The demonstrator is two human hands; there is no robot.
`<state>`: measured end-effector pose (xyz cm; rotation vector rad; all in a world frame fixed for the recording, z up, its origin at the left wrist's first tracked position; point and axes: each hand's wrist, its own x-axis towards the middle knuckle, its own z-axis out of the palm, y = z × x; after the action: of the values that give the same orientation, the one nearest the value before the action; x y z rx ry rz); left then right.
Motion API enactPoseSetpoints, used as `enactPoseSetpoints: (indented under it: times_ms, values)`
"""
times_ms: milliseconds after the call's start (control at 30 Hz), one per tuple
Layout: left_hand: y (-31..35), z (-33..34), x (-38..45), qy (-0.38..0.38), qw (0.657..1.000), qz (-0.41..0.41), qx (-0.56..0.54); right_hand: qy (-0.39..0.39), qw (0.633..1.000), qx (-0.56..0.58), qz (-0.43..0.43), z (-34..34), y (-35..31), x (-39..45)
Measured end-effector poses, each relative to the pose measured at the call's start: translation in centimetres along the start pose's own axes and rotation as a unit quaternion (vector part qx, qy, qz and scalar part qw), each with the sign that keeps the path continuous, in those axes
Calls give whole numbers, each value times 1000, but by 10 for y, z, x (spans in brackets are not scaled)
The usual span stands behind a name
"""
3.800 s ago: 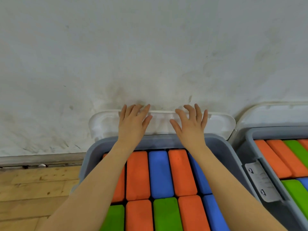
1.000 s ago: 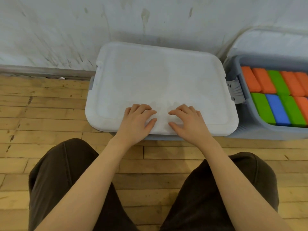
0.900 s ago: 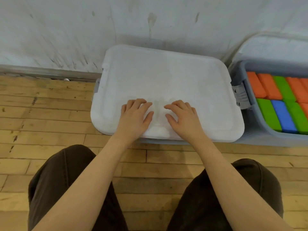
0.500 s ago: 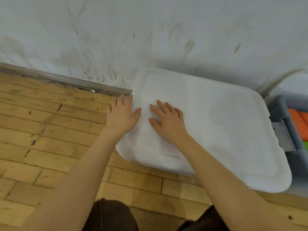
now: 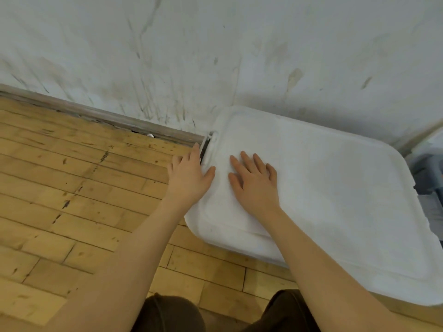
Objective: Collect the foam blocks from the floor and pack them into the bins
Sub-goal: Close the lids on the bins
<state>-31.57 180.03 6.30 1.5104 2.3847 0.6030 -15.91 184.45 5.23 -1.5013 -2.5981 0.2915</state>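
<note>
A white lid [image 5: 323, 195] covers the bin against the wall, hiding the foam blocks inside. My right hand [image 5: 255, 183] lies flat on the lid near its left end, fingers straight. My left hand [image 5: 188, 174] is at the lid's left edge, thumb on the lid, fingers reaching down beside the grey side latch [image 5: 205, 146]. A sliver of the second grey bin [image 5: 429, 178] shows at the far right edge; no blocks are visible.
A scuffed white wall [image 5: 215, 56] with a grey baseboard [image 5: 96, 113] runs behind the bins. Wooden plank floor [image 5: 72, 200] spreads to the left and front. My dark trousers [image 5: 172, 315] show at the bottom.
The lid went from propped behind the open bin to closed on it. Both hands slid from the lid's front edge to its left end; my left hand now reaches past the edge to the latch.
</note>
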Motion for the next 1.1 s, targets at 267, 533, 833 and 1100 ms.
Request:
enactPoseSetpoints:
  times_ms: [267,533,833,1100]
  values:
    - [5,2,-5,-8,998,-1,-54,13,1000,-2,5,3,-1,2]
    - [5,-1,-1,-12,998,49,33,36,997,64,7,1,2,5]
    - [66,-7,-15,45,973,194,115,137,975,164,66,-43,65,-28]
    - [202,54,-43,-14,935,346,74,242,945,93,201,-77,208,-106]
